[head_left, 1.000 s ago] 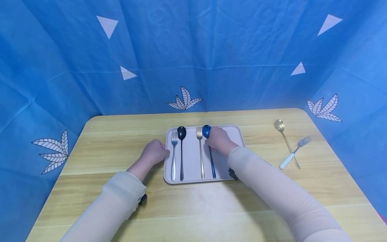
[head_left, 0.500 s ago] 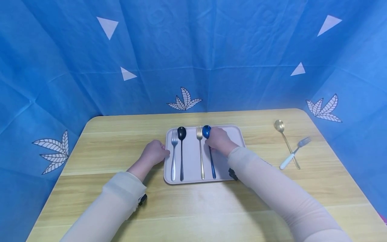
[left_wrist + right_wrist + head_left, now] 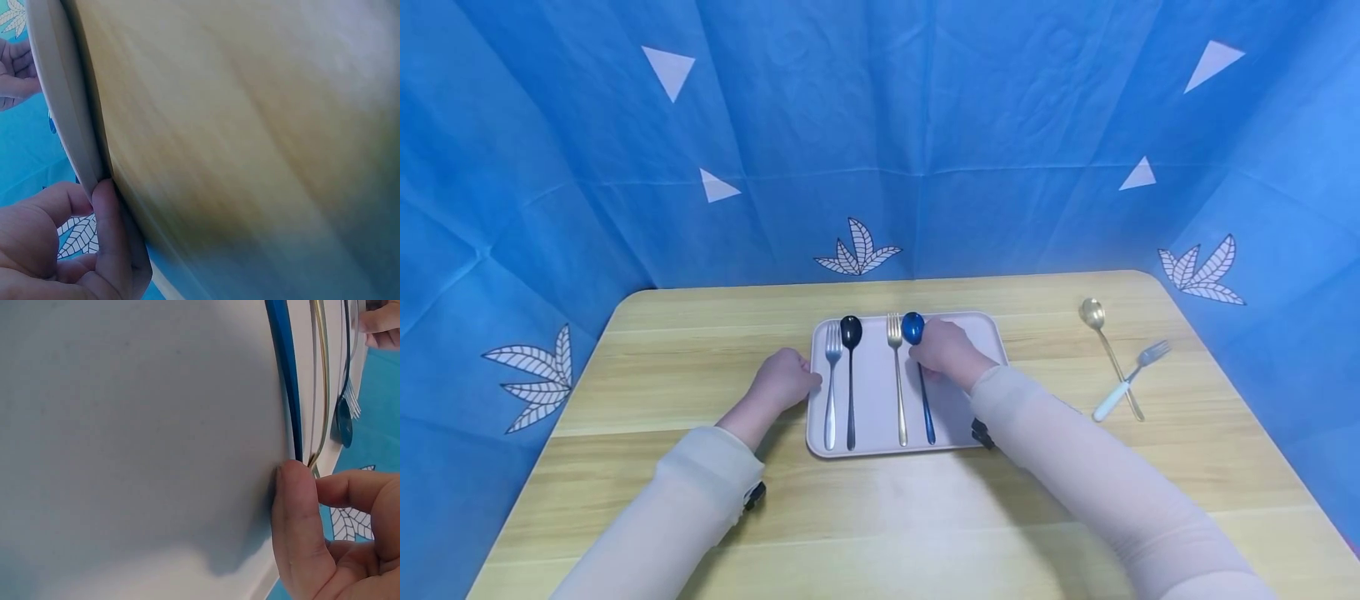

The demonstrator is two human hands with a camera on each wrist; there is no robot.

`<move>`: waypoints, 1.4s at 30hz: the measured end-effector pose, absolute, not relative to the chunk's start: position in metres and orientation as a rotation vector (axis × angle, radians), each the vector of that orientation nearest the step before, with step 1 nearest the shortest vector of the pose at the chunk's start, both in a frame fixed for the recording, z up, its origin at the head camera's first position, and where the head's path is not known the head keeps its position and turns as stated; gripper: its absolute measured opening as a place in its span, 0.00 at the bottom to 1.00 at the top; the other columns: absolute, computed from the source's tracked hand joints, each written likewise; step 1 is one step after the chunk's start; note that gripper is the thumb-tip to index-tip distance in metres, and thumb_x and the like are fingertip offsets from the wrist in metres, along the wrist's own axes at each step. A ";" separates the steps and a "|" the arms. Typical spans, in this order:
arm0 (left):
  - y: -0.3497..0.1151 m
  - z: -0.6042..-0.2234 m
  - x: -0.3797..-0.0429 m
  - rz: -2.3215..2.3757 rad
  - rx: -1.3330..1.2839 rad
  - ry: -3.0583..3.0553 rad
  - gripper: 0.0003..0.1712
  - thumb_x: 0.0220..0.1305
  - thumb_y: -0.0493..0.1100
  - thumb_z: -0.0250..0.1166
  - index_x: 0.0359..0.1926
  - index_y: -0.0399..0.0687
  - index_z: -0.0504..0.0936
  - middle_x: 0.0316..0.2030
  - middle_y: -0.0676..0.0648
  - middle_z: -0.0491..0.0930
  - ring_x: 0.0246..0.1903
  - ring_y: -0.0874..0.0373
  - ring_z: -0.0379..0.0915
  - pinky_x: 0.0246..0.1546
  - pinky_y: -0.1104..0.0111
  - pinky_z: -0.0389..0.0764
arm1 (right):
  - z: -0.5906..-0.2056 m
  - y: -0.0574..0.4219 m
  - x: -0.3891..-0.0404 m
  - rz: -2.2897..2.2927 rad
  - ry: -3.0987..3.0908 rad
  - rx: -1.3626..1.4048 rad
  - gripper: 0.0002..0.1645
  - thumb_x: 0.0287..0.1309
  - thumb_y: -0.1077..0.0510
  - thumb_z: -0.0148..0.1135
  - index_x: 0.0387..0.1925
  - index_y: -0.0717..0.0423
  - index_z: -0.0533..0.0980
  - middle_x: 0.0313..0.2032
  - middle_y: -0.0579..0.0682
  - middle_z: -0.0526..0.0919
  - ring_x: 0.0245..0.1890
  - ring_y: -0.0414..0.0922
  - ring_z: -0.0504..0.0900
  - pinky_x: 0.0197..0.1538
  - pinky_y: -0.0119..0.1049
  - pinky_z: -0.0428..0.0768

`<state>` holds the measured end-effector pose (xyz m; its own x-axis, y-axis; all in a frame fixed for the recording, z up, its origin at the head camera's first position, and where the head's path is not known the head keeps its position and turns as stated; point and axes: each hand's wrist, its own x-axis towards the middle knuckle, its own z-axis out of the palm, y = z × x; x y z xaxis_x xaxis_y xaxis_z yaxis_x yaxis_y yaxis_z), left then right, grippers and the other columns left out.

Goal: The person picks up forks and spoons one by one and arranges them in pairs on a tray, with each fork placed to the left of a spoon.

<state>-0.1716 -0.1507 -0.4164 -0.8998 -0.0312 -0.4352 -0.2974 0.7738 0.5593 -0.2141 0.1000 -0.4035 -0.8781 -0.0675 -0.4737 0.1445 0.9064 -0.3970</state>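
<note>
A pale pinkish tray (image 3: 874,392) lies on the table. My left hand (image 3: 781,377) pinches its left rim between thumb and fingers, as the left wrist view shows up close at the tray edge (image 3: 65,94). My right hand (image 3: 953,348) pinches the blue spoon (image 3: 927,408) near the neck, and the spoon lies lengthwise on the tray. Part of its neck is hidden by the fingers (image 3: 299,512). Left of it on the tray lie a gold fork (image 3: 899,392), a black spoon (image 3: 851,383) and a silver fork (image 3: 831,392), all with heads to the back.
On the right of the wooden table (image 3: 700,333), a gold spoon (image 3: 1105,337) and a small fork with a pale blue handle (image 3: 1123,392) lie crossed. A blue patterned cloth (image 3: 820,108) hangs behind the table and along its sides.
</note>
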 end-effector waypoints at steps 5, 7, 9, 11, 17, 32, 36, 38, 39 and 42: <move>-0.151 -0.418 -0.171 0.898 -0.243 2.569 0.18 0.62 0.40 0.63 0.17 0.46 0.68 0.14 0.52 0.64 0.15 0.59 0.62 0.19 0.69 0.66 | -0.403 0.103 -0.213 -0.571 2.554 0.043 0.17 0.66 0.56 0.55 0.21 0.57 0.74 0.12 0.46 0.74 0.14 0.41 0.73 0.26 0.33 0.70; -0.151 -0.419 -0.171 0.897 -0.242 2.572 0.18 0.62 0.40 0.63 0.17 0.47 0.68 0.14 0.52 0.64 0.15 0.59 0.62 0.19 0.69 0.66 | -0.401 0.105 -0.212 -0.576 2.550 0.035 0.19 0.66 0.56 0.54 0.18 0.56 0.73 0.12 0.47 0.74 0.13 0.41 0.72 0.26 0.33 0.68; -0.151 -0.418 -0.172 0.897 -0.245 2.572 0.18 0.62 0.40 0.63 0.17 0.46 0.68 0.14 0.52 0.64 0.15 0.58 0.63 0.19 0.69 0.66 | -0.398 0.108 -0.210 -0.583 2.555 0.010 0.20 0.65 0.57 0.54 0.17 0.55 0.72 0.13 0.48 0.76 0.14 0.42 0.73 0.27 0.33 0.69; -0.151 -0.418 -0.172 0.896 -0.253 2.568 0.17 0.62 0.40 0.62 0.18 0.46 0.68 0.14 0.52 0.65 0.15 0.58 0.63 0.19 0.69 0.66 | -0.393 0.111 -0.207 -0.581 2.568 -0.023 0.19 0.64 0.57 0.55 0.16 0.55 0.72 0.15 0.50 0.80 0.17 0.43 0.77 0.30 0.34 0.71; -0.150 -0.417 -0.172 0.899 -0.276 2.557 0.16 0.62 0.40 0.62 0.19 0.46 0.69 0.15 0.51 0.66 0.16 0.58 0.64 0.20 0.68 0.67 | -0.382 0.122 -0.201 -0.538 2.586 -0.109 0.21 0.63 0.56 0.56 0.14 0.56 0.74 0.17 0.52 0.82 0.20 0.45 0.80 0.35 0.37 0.74; -0.150 -0.419 -0.173 0.912 -0.274 2.552 0.17 0.61 0.40 0.62 0.18 0.46 0.69 0.14 0.52 0.65 0.15 0.58 0.63 0.19 0.69 0.66 | -0.373 0.148 -0.201 -0.528 2.552 -0.115 0.19 0.66 0.56 0.56 0.19 0.58 0.77 0.17 0.50 0.82 0.20 0.42 0.85 0.42 0.38 0.82; -0.150 -0.420 -0.173 0.911 -0.282 2.555 0.16 0.61 0.40 0.62 0.18 0.47 0.69 0.14 0.52 0.65 0.15 0.58 0.63 0.18 0.69 0.66 | -0.371 0.156 -0.201 -0.560 2.535 -0.091 0.18 0.66 0.56 0.56 0.22 0.60 0.77 0.19 0.51 0.82 0.20 0.42 0.85 0.38 0.37 0.83; -0.150 -0.420 -0.174 0.908 -0.283 2.558 0.16 0.61 0.40 0.62 0.18 0.47 0.68 0.15 0.52 0.65 0.15 0.58 0.62 0.19 0.69 0.66 | -0.368 0.161 -0.201 -0.573 2.529 -0.085 0.17 0.67 0.56 0.56 0.23 0.61 0.77 0.20 0.51 0.83 0.20 0.43 0.85 0.38 0.37 0.83; -0.150 -0.420 -0.174 0.907 -0.282 2.558 0.16 0.61 0.40 0.62 0.18 0.47 0.68 0.15 0.52 0.65 0.15 0.58 0.62 0.19 0.69 0.66 | -0.367 0.163 -0.201 -0.579 2.526 -0.080 0.16 0.67 0.56 0.56 0.24 0.61 0.77 0.21 0.51 0.82 0.20 0.43 0.85 0.38 0.37 0.83; -0.151 -0.419 -0.174 0.904 -0.277 2.558 0.16 0.61 0.40 0.62 0.18 0.47 0.68 0.15 0.52 0.64 0.15 0.58 0.62 0.18 0.69 0.66 | -0.364 0.171 -0.200 -0.583 2.520 -0.086 0.16 0.67 0.57 0.55 0.24 0.61 0.77 0.21 0.51 0.82 0.20 0.43 0.85 0.37 0.38 0.83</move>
<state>-0.1737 -0.1507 -0.4195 -0.8954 -0.0489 -0.4425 -0.3161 0.7698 0.5545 -0.2000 0.1711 -0.3635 -0.8483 -0.1785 -0.4985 0.0584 0.9042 -0.4232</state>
